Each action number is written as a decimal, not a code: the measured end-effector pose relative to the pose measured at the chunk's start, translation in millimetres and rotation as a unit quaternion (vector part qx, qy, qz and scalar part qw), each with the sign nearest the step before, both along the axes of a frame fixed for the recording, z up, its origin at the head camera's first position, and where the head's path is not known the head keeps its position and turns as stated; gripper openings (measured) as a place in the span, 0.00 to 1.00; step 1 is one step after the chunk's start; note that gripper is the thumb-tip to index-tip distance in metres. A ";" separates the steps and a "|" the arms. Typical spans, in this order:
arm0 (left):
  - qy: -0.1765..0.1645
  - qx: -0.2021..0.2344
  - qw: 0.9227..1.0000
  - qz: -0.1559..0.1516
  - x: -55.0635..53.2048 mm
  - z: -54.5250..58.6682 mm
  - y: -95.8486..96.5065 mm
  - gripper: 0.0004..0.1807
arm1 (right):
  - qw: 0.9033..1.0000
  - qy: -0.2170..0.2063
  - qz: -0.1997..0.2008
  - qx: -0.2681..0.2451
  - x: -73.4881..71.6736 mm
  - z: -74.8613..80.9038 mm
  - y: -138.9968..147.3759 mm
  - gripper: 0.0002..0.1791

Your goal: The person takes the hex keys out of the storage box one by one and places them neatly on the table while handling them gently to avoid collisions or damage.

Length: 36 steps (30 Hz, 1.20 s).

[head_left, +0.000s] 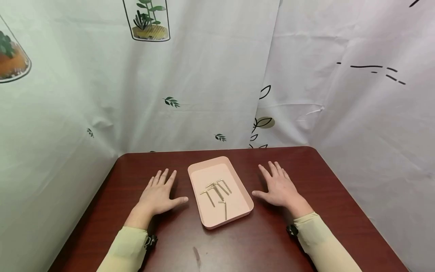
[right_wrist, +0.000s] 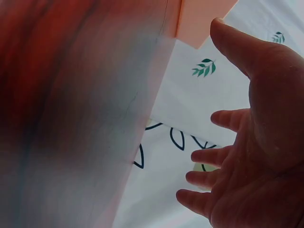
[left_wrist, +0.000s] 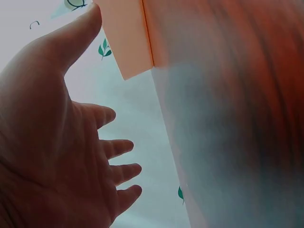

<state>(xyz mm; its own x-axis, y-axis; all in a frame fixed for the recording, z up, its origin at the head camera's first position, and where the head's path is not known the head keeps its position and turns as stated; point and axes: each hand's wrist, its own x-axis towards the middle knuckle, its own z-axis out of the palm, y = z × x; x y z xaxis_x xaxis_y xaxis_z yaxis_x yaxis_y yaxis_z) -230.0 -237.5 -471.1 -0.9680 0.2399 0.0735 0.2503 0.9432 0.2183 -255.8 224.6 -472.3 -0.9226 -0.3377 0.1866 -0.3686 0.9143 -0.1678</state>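
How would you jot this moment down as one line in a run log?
left hand: spread, holding nothing | right hand: spread, holding nothing | pink tray: on table, between hands | L-shaped metal rods: inside tray

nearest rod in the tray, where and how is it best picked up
Probably pinch the nearest rod midway along its long leg, coming from above, thumb and finger on either side. That leg is straight and lies apart from the other rods, with its end close to the near wall of the tray, which would likely hinder a low reach.
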 end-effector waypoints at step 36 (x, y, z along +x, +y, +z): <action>-0.001 0.025 0.999 -0.028 -1.5 0.5 23.5 0.61 | 0.999 0.012 0.026 -0.046 10.0 5.6 -23.7 0.52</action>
<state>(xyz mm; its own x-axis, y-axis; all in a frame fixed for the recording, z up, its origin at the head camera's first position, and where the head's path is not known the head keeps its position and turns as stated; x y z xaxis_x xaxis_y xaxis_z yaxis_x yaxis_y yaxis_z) -231.5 -213.9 -470.7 -0.9531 0.2906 0.0849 0.3028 0.9156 0.2646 -245.8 200.8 -466.7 -0.8990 -0.3659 0.2407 -0.4204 0.8750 -0.2400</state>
